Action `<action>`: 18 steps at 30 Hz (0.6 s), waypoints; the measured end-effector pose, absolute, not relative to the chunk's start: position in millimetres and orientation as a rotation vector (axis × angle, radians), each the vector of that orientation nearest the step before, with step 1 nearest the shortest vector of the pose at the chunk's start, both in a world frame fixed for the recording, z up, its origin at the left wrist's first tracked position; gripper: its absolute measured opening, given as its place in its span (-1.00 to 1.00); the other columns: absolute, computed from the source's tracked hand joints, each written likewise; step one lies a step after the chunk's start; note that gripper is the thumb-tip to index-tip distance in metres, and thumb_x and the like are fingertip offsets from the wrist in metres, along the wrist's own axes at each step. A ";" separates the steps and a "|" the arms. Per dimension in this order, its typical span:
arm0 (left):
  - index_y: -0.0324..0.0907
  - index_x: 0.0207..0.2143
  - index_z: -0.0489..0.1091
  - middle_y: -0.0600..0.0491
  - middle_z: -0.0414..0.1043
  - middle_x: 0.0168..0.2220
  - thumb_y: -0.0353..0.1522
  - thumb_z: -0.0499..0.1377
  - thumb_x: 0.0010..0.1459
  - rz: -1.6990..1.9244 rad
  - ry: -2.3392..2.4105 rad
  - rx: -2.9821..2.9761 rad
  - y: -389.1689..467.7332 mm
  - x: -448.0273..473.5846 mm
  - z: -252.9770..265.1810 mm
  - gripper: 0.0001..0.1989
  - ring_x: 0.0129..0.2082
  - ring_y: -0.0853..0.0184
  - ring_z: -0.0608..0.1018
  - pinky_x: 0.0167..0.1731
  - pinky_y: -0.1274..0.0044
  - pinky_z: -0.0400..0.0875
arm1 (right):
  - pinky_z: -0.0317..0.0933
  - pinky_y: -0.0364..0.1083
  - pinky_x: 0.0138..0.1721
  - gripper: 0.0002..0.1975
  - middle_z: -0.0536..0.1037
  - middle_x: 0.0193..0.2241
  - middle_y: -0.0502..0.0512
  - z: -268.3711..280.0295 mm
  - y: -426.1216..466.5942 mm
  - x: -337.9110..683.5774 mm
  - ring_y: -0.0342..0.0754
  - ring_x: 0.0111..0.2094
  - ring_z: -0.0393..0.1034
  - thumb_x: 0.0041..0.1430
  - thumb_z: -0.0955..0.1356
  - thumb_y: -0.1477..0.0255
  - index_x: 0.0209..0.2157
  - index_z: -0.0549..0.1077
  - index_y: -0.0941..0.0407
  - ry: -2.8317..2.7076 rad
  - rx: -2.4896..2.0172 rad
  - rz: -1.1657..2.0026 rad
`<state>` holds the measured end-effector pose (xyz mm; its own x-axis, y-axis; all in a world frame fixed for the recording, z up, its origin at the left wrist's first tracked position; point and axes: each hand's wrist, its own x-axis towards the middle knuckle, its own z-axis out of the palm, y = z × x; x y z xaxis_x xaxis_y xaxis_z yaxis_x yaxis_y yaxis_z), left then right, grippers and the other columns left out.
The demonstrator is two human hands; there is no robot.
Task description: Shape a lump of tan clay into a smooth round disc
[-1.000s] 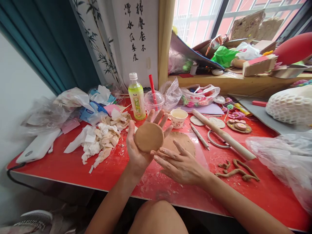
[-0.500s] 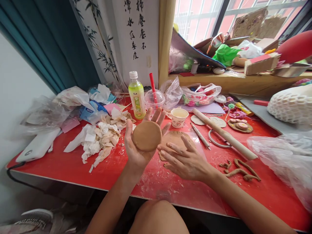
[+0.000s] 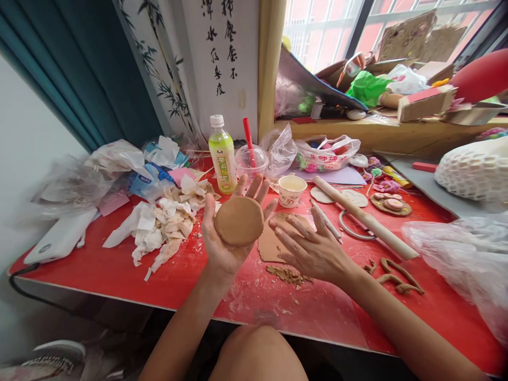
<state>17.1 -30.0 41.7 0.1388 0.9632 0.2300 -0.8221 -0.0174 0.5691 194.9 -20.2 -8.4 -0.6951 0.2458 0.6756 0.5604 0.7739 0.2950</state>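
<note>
A smooth round brown clay disc (image 3: 239, 221) lies flat on the upturned palm of my left hand (image 3: 225, 260), whose fingers stretch out behind it. Just to its right, my right hand (image 3: 315, 246) is held palm down with its fingers spread and nothing in them. Below that hand, a flat clay slab (image 3: 269, 247) lies on the table, partly covered from view. Clay crumbs (image 3: 288, 274) are scattered in front of the slab. Behind it stands a paper cup (image 3: 292, 193) with pale liquid, and a pointed clay tool (image 3: 323, 214) is partly hidden by my right fingers.
A rolling pin (image 3: 367, 219) crosses a ring (image 3: 349, 228) on the red table (image 3: 178, 288). Clay coils (image 3: 400, 280) lie at right. Crumpled tissues (image 3: 166, 225), a drink bottle (image 3: 223, 161) and a plastic cup (image 3: 250, 159) with a red straw stand left and behind.
My right hand has shifted right and slightly up, away from the clay disc, uncovering the crumbs and more of the slab. My left hand and the disc stay nearly still.
</note>
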 end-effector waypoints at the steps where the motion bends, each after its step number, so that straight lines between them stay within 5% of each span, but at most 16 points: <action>1: -0.09 0.18 0.16 0.04 0.21 0.19 0.01 -0.26 0.24 1.445 0.264 0.674 -29.8 17.1 41.8 -0.39 0.30 0.15 0.02 0.23 0.20 0.03 | -0.55 0.08 0.32 -0.22 0.29 0.13 -0.02 -9.2 -21.2 192.9 -0.24 0.31 -0.30 0.21 0.29 0.32 0.30 -0.25 0.15 -2.336 -0.577 -0.634; 11: -0.07 0.17 0.18 0.01 0.23 0.18 0.02 -0.20 0.22 1.392 0.319 0.643 -29.7 14.7 37.9 -0.40 0.28 0.12 0.10 0.19 0.19 0.11 | -0.57 0.07 0.31 -0.43 0.23 0.17 -0.11 -9.5 -34.4 178.4 -0.25 0.32 -0.44 0.23 0.26 0.32 0.23 0.06 0.09 -2.441 -0.450 -0.608; 18: -0.07 0.16 0.19 0.04 0.25 0.18 -0.05 -0.17 0.24 1.411 0.321 0.672 -27.0 13.8 32.8 -0.46 0.28 0.20 0.10 0.20 0.31 0.10 | -0.47 0.13 0.32 -0.27 0.28 0.15 0.08 -0.2 -16.5 208.5 -0.10 0.30 -0.19 0.23 0.25 0.31 0.30 -0.21 0.17 -2.389 -0.692 -0.604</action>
<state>13.8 -27.0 32.8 0.1568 0.9710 0.1807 -0.7973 0.0165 0.6034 208.5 -16.5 -0.2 -0.7008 0.3335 0.6305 0.5933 0.7633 0.2557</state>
